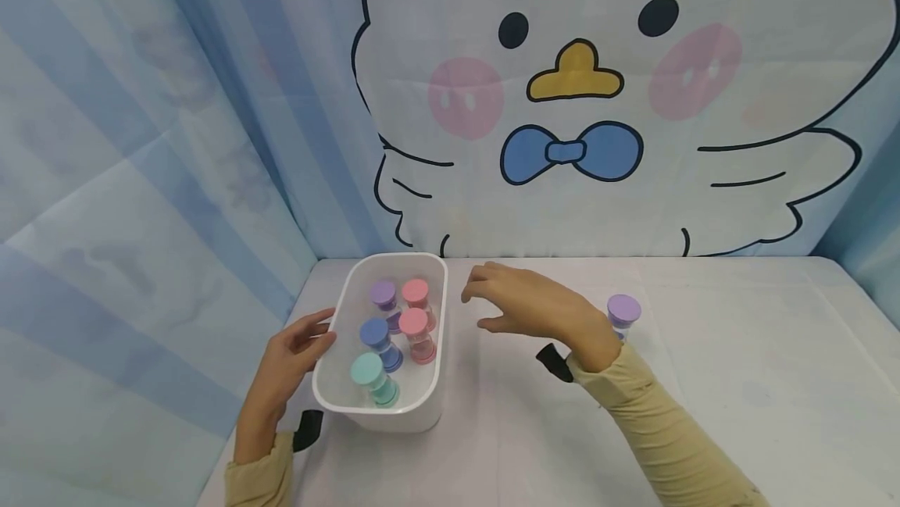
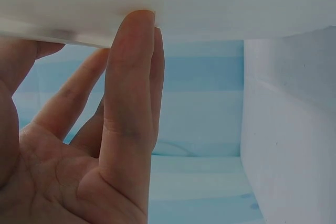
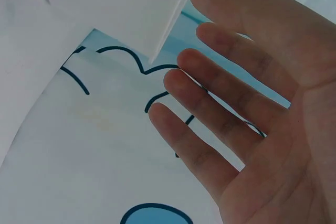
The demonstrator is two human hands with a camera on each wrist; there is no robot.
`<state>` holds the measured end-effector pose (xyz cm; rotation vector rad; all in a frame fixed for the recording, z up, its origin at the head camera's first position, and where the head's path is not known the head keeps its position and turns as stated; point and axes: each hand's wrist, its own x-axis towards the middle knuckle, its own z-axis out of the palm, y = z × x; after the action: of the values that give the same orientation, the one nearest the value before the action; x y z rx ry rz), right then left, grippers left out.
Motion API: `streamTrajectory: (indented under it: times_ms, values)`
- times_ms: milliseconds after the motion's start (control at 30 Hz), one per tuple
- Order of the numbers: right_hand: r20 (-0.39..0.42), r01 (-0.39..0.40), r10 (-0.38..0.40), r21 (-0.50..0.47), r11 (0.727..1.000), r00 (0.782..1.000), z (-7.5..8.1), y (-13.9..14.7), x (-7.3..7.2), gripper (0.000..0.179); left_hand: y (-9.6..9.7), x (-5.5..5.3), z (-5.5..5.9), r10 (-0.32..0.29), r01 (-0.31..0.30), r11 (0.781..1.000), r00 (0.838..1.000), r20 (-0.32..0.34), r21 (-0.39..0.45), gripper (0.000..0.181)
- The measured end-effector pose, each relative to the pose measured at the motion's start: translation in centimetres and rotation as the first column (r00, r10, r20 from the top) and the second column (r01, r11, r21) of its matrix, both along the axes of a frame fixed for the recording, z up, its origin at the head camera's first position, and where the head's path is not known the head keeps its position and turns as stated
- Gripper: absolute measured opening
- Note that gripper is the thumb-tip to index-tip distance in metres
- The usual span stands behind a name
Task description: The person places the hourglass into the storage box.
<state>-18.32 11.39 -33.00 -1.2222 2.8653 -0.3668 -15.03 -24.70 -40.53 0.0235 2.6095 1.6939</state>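
Observation:
A white bin (image 1: 376, 419) holds several small sand timers: a purple one (image 1: 384, 292), two pink ones, a blue one (image 1: 375, 333) and a teal one (image 1: 369, 370). My left hand (image 1: 284, 362) is at the bin's left side. In the left wrist view its fingers (image 2: 128, 93) reach up nearly straight, with tips against the white wall. To the right of the bin, my right hand (image 1: 530, 304) hovers over the table, holding nothing. The right wrist view shows its fingers (image 3: 226, 93) spread and relaxed. Another purple-capped sand timer (image 1: 623, 310) stands on the table, partly hidden by the right wrist.
A white cloth covers the table (image 1: 759, 382). Behind it hangs a curtain (image 1: 576, 218) printed with a cartoon bird wearing a blue bow tie. A blue and white striped curtain (image 1: 141, 257) runs along the left edge.

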Motion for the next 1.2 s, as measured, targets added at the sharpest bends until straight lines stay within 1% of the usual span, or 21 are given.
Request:
streamTrajectory:
  times_ms: [233, 467, 700, 933, 1200]
  values:
    - [-0.037, 0.008, -0.009, -0.019, 1.0, 0.999, -0.7, 1.7, -0.1, 0.034, -0.1, 0.0, 0.0, -0.001, 0.001, 1.0, 1.0, 0.002, -0.003, 0.051]
    - [-0.021, 0.049, -0.049, -0.039, 0.998, 0.999, -1.1, 3.4, -0.2, 0.032, 0.0, 0.0, 0.1, 0.003, -0.003, 1.0, 1.0, 0.008, -0.01, 0.051]
    - [-0.028, 0.07, -0.072, -0.063, 0.996, 0.997, -1.7, 5.0, -0.2, 0.031, 0.0, -0.1, 0.1, 0.011, -0.01, 1.0, 1.0, 0.012, -0.023, 0.051]
    - [0.001, 0.124, -0.124, -0.047, 0.991, 0.992, -2.2, 6.6, -0.1, 0.032, 0.0, -0.1, 0.0, 0.003, -0.003, 1.0, 1.0, 0.01, -0.008, 0.051]
    - [0.042, 0.174, -0.172, -0.068, 0.982, 0.984, -2.8, 8.6, 0.2, 0.03, -0.1, 0.0, 0.0, -0.001, 0.001, 1.0, 1.0, 0.012, 0.003, 0.051]
